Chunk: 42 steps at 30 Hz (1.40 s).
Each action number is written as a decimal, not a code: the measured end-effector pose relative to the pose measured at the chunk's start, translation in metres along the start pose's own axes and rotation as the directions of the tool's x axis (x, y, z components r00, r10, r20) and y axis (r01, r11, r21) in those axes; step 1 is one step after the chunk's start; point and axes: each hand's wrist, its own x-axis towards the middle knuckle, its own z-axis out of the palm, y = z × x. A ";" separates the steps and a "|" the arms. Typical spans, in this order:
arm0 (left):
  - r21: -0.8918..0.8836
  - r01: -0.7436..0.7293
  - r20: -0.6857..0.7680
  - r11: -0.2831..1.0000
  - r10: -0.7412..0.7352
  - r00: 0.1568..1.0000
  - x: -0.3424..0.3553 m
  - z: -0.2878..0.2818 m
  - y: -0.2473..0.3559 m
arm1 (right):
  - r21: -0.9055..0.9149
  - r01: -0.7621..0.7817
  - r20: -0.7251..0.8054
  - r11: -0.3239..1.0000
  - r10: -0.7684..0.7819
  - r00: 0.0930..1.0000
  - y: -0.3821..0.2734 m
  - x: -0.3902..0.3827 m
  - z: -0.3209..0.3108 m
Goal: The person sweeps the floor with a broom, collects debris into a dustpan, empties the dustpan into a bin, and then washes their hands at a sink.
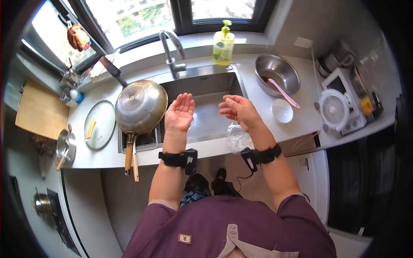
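Both forearms enter from lower centre of frame, bare below purple sleeves, each with black band at wrist. Left hand [180, 112] just left of frame centre — palm up, facing camera, fingers straight and close together, pointing toward top of frame, holding nothing. Right hand [238, 111] just right of centre — back of hand showing, fingers loosely curled and pointing left toward other hand, empty. Hands near, not touching.
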 end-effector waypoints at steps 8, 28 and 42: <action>-0.211 -0.097 -0.065 0.973 0.085 0.994 0.077 0.006 0.005 | -0.082 -0.045 -0.103 0.996 0.037 0.994 0.012 0.156 0.036; -0.295 -0.047 -0.088 0.954 0.022 0.996 0.203 -0.008 -0.011 | -0.869 0.229 0.096 0.438 -0.305 0.947 0.049 0.322 0.031; -0.001 0.236 0.019 0.972 -0.236 0.971 0.266 -0.071 -0.083 | -0.109 0.194 0.332 0.975 -0.148 0.932 0.111 0.256 0.021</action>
